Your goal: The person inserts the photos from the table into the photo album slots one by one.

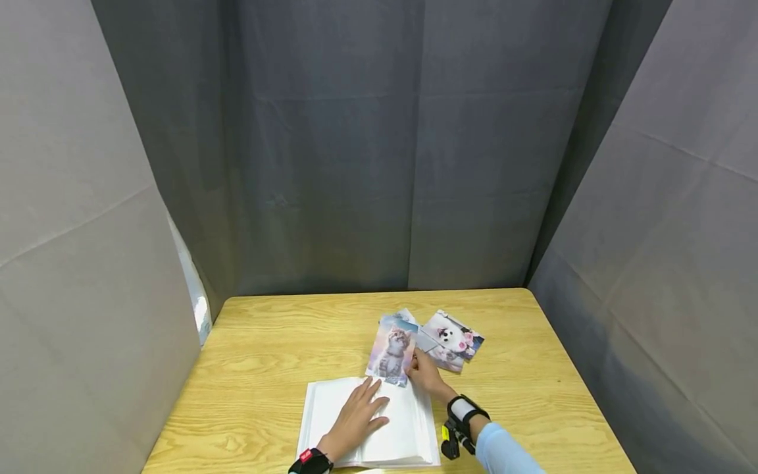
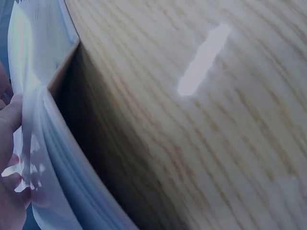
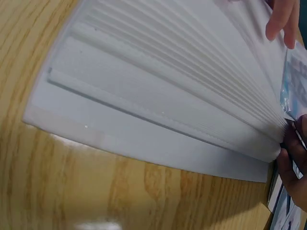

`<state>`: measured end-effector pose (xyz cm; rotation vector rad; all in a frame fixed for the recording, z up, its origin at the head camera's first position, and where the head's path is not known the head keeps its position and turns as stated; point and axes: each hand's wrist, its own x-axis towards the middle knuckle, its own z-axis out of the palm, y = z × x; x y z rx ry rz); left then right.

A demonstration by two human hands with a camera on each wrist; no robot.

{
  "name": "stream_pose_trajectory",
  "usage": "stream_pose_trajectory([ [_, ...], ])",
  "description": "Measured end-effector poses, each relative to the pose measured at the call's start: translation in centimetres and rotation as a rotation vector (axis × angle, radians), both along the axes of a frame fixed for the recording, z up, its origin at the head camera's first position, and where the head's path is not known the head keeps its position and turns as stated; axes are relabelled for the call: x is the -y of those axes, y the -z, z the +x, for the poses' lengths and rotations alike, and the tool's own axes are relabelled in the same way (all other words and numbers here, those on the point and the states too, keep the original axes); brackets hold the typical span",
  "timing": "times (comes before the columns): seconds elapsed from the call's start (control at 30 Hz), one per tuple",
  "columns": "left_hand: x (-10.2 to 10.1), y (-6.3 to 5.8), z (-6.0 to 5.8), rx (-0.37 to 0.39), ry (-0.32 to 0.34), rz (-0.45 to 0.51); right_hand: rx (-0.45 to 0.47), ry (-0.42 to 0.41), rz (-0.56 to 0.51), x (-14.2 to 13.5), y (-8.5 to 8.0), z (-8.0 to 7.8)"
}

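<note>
Open photo album and picture cards on a wooden table (image 1: 266,368). The white album (image 1: 405,434) lies open, roughly midway between the table's left and right edges and well apart from its far edge. The left hand (image 1: 355,421) rests palm down across the open pages, fingers extended and the thumb apart from them; its fingertips reach toward the album's far edge. The right hand (image 1: 425,376) has its fingers curled and pinches the kitten card (image 1: 393,349) at its lower right side. This card stands just beyond the album, its lower edge overlapping the album's far edge; whether the left fingertips touch it cannot be told.

Toward the table's far right corner lie further cards, overlapping: the white dog card (image 1: 451,337) with pink flowers, a greyish card (image 1: 445,359) partly beneath it, and a bluish card (image 1: 405,316) mostly hidden behind the kitten card. In the right wrist view, the album's page edges fan out in layers above its cover.

A black strap (image 1: 310,462) circles the left wrist; a black-and-white band (image 1: 466,408) circles the right, above a light blue sleeve (image 1: 506,451). A dark grey curtain (image 1: 331,145) hangs behind the table's far edge.
</note>
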<state>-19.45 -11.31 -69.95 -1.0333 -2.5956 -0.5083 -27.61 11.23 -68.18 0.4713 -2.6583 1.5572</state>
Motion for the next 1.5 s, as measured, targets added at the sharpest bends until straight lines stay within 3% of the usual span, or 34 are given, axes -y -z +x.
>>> stream_pose_trajectory([
  [0.2, -0.1, -0.1, 0.3, 0.008, 0.007, 0.038, -0.074, -0.029, 0.111, -0.2, -0.3, -0.7],
  [0.37, -0.1, -0.1, 0.5, 0.046, -0.002, 0.097, -0.046, -0.063, 0.207, -0.2, -1.0, -1.0],
  [0.53, -0.2, 0.0, 0.5, 0.079, -0.007, 0.145, -0.089, -0.044, 0.285, -0.1, -1.8, -1.3],
  [0.73, -0.2, 0.1, 0.6, 0.037, -0.019, 0.149, -0.151, -0.118, 0.359, 0.4, -2.3, -1.3],
  [0.83, -0.1, 0.1, 0.7, -0.004, -0.008, 0.142, -0.098, -0.162, 0.279, 0.7, -2.4, -1.2],
  [0.9, -0.1, 0.0, 0.9, -0.036, 0.007, 0.123, -0.015, -0.159, 0.16, 0.9, -2.4, -1.3],
  [1.0, 0.1, -0.2, 1.4, -0.064, 0.041, 0.083, 0.128, -0.103, -0.07, 1.1, -2.4, -1.3],
  [1.07, 0.2, -0.4, 1.8, -0.068, 0.065, 0.058, 0.169, -0.063, -0.177, 1.3, -2.5, -1.4],
  [1.13, 0.4, -0.6, 2.4, -0.054, 0.085, 0.039, 0.172, -0.043, -0.186, 1.3, -2.5, -1.4],
  [1.3, 0.9, -0.7, 3.6, 0.007, 0.139, -0.002, 0.146, -0.102, -0.061, 1.0, -2.3, -1.3],
  [1.5, 1.1, -0.5, 4.1, 0.018, 0.186, -0.027, 0.199, -0.105, -0.15, 0.9, -3.0, -1.5],
])
